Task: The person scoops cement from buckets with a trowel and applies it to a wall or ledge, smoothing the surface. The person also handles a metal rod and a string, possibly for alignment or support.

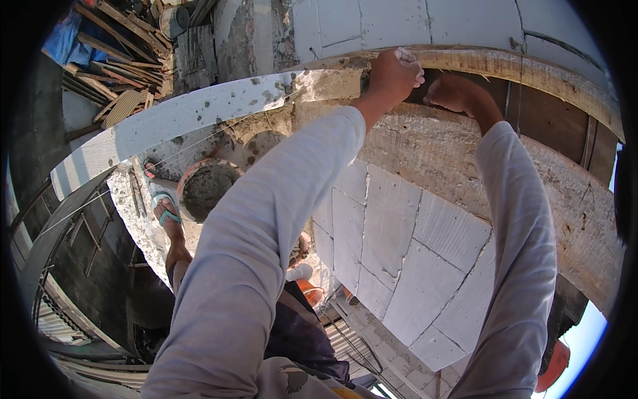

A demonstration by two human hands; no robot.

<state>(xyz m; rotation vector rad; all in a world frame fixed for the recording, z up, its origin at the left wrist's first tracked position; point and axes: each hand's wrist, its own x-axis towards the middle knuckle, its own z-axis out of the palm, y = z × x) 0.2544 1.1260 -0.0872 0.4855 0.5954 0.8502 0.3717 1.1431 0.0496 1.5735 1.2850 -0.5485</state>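
The wooden beam curves across the top, from 12 toward 2 o'clock, above a wall of white blocks. To 9 o'clock the space drops open to a mortar basin. Both arms stretch up. The left hand is clenched on a pale lump at the beam's edge. The right hand reaches under the beam; I cannot tell its grip.

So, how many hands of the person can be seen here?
2. The left hand grips a pale lump at the wooden beam; the right hand is beside it, fingers hidden under the beam.
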